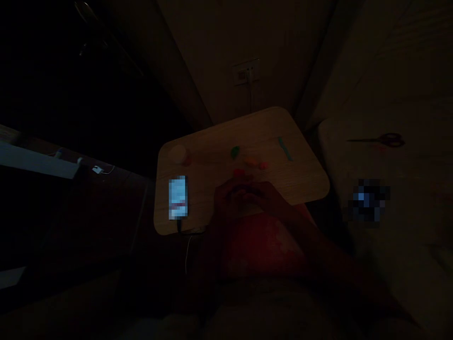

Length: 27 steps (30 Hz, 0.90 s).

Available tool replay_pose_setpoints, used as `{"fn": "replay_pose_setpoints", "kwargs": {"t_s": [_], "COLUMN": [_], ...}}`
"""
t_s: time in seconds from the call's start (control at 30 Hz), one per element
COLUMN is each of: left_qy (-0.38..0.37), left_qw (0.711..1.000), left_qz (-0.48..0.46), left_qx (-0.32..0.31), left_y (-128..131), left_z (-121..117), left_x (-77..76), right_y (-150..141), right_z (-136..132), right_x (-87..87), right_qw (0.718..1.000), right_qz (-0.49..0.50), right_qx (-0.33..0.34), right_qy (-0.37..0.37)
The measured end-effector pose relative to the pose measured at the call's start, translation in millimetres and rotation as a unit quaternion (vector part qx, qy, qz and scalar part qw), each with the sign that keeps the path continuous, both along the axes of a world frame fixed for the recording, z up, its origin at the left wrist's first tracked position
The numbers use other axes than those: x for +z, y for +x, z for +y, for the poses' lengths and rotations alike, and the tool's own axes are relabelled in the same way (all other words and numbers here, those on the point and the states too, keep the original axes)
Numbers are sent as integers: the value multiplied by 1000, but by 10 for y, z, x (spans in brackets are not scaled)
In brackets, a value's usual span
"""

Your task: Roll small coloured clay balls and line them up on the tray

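In very dim light my left hand (223, 197) and my right hand (264, 194) meet over the front edge of a small wooden table (212, 137). The fingers of both are curled in towards each other. Whatever lies between them is too dark to make out. Just beyond the fingertips is a red lump (239, 173). Behind it lie a green piece (235, 151), an orange piece (251, 161) and a small pinkish-red piece (264, 165). A teal, knife-like strip (285, 149) rests towards the right of the tabletop.
A lit phone (178, 197) lies at the table's left with a cable at its lower end. Behind it sits a pale round thing (177, 154), a reddish piece beside it. Scissors (389, 140) lie on a pale surface at right. A wall socket (246, 72) holds a plug.
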State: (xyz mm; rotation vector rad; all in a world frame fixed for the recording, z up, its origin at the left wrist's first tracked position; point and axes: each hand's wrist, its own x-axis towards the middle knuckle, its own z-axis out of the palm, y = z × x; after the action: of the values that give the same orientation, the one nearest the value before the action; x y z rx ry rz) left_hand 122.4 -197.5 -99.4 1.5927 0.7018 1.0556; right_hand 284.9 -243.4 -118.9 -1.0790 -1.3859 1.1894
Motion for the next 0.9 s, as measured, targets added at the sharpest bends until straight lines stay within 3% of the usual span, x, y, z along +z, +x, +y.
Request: {"fn": "replay_pose_setpoints", "kwargs": {"t_s": [0.17,0.27,0.57,0.7,0.9], "left_qy": [-106,-148,-107,-113,-65], "left_qw": [988,983,993,992,995], "left_qz": [-86,-71,-36,-54,-70], "left_qx": [-74,-85,-25,11,40], "left_y": [-16,-34,17,25,-9], "left_z": [-52,-44,29,8,62], "left_x": [-22,-39,65,14,-91], "right_y": [-30,-50,-145,-170,-79], "right_z": [-4,5,-26,-22,-9], "right_x": [-32,-48,-81,-42,27], "right_qw": [992,982,972,985,994], "right_qz": [118,173,218,162,-47], "right_qx": [25,44,41,33,-60], "right_qy": [-36,-55,-75,-40,83]}}
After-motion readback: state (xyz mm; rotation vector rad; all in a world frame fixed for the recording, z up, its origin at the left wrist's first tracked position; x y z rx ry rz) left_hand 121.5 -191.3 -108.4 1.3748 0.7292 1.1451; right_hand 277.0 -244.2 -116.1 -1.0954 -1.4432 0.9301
